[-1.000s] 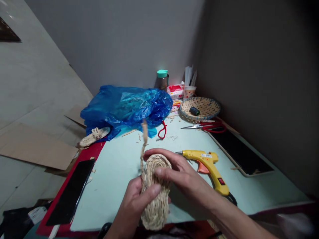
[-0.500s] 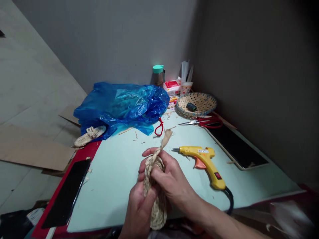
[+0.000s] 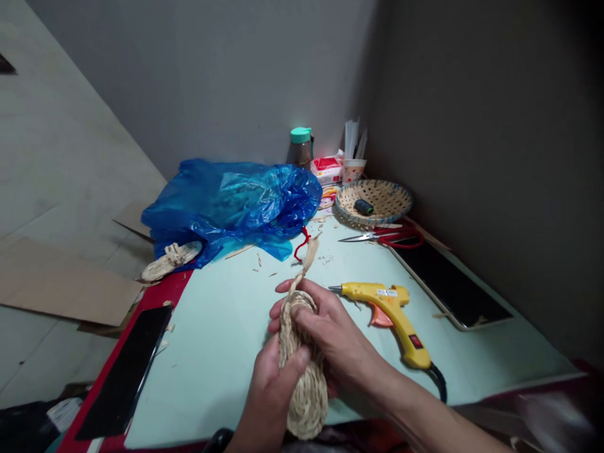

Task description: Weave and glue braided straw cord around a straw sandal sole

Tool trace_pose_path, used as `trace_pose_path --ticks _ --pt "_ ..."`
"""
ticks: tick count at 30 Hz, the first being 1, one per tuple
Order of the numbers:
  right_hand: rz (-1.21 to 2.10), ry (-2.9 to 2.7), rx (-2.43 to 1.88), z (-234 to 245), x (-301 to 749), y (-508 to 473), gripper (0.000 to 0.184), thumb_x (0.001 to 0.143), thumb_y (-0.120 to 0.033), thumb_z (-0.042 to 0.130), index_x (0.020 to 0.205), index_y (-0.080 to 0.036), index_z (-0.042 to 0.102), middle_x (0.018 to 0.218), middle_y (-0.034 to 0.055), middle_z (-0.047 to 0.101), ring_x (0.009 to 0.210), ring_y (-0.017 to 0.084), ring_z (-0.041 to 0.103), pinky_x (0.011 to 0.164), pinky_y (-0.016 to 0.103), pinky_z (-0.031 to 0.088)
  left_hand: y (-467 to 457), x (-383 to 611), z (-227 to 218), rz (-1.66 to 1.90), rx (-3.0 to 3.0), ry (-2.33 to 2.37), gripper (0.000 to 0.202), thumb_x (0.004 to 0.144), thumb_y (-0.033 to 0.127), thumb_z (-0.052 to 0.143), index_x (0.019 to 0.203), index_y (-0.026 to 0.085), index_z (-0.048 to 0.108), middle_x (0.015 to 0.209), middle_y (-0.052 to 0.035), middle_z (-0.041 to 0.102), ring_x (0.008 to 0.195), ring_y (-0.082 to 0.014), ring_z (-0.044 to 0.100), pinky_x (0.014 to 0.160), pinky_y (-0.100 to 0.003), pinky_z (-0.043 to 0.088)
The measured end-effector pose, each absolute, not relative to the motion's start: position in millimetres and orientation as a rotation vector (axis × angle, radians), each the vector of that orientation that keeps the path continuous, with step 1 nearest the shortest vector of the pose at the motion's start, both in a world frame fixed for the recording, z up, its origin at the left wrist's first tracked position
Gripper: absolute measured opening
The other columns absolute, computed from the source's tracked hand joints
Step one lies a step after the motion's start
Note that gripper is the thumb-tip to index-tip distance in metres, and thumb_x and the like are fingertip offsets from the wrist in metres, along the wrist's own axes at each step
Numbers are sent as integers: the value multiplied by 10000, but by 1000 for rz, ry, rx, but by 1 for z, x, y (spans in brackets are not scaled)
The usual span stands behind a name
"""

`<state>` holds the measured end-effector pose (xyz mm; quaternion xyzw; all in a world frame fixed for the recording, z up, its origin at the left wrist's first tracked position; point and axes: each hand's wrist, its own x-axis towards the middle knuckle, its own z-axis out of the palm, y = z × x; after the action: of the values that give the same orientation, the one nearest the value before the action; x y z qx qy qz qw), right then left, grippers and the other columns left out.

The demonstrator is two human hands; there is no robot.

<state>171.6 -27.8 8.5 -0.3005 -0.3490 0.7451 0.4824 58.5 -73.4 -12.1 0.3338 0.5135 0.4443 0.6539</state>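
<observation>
Both of my hands are wrapped round a braided straw sole [image 3: 306,402], an oval of coiled pale plait held upright over the near side of the table. My left hand [image 3: 279,374] grips its lower left edge, thumb lying across the face. My right hand [image 3: 325,321] holds the upper part from the right, thumb pressed on the coils and fingertips showing behind the left edge. From the top, a loose tail of the plait [image 3: 310,257] sticks up with a frayed flat end. A yellow glue gun [image 3: 384,302] lies just right of my right hand.
A blue plastic bag [image 3: 231,195] fills the back left, with a small straw sandal [image 3: 172,260] beside it. Red-handled scissors [image 3: 377,236], a woven basket [image 3: 394,201] holding a thread spool [image 3: 363,207], and a dark tablet [image 3: 448,280] lie right. A black panel [image 3: 125,371] lies left.
My hands and the sole have shifted slightly right, and the sole's face has turned more toward me. My left thumb now lies across it. The view has moved a little.
</observation>
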Motion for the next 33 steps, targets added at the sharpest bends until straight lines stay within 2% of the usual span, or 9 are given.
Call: trace_pose_path --ticks 6,10,12,14,18,21,24,29,33 --pt "1866 -813 -671 15 187 -13 398 838 -185 613 1233 -196 557 1123 118 718 1029 257 707 806 340 568 -73 44 -4 971 537 984 793 652 474 859 1317 127 605 1066 -179 764 877 -367 756 732 -440 616" --pt "1883 -867 -632 13 189 -12 474 847 -199 608 1313 -241 535 1283 106 656 1076 248 686 896 370 544 -75 43 -2 916 480 1119 651 706 391 842 1240 93 620 896 -170 797 659 -253 749 605 -333 590" --pt "1860 -938 -666 12 191 -14 467 869 -215 631 1327 -257 554 1282 79 650 1068 232 672 929 367 518 -74 43 -1 933 489 1143 660 701 409 842 1227 81 618 826 -164 798 632 -258 746 549 -310 567" --pt "1801 -1027 -738 11 194 -17 417 907 -277 668 1317 -265 593 1265 54 652 1102 221 636 973 350 473 -72 42 -2 1000 490 1149 693 668 407 865 1228 81 620 826 -159 801 722 -304 766 578 -331 583" --pt "1674 -1150 -880 10 200 -25 361 968 -481 632 1280 -300 650 1342 15 611 1271 214 513 1088 329 358 -69 42 -6 1175 424 1172 763 654 381 882 1317 126 605 968 -142 809 973 -344 751 814 -399 599" --pt "1602 -1182 -973 7 199 -31 393 981 -544 581 1279 -297 655 1393 21 575 1358 235 425 1136 358 302 -67 47 -8 1206 417 1112 688 662 349 880 1281 147 657 1071 -143 796 1102 -355 706 944 -420 555" --pt "1537 -1202 -1015 5 195 -35 428 989 -584 534 1262 -278 660 1327 41 610 1304 250 471 1106 370 341 -68 54 -6 1216 424 1062 547 632 316 903 1127 148 744 1091 -140 793 1133 -350 691 999 -420 524" --pt "1450 -1253 -976 10 186 -37 477 985 -640 474 1159 -248 683 1048 49 682 984 236 601 909 325 471 -68 65 -3 1289 441 1055 438 611 303 913 1001 151 785 1032 -116 806 1133 -339 688 1029 -420 500" --pt "1433 -1257 -942 11 179 -40 454 1022 -592 437 1257 -250 623 1184 43 655 1097 221 576 971 298 446 -64 70 -2 1341 428 1044 453 663 289 875 1082 151 770 1068 -115 798 1159 -331 674 1046 -415 484"
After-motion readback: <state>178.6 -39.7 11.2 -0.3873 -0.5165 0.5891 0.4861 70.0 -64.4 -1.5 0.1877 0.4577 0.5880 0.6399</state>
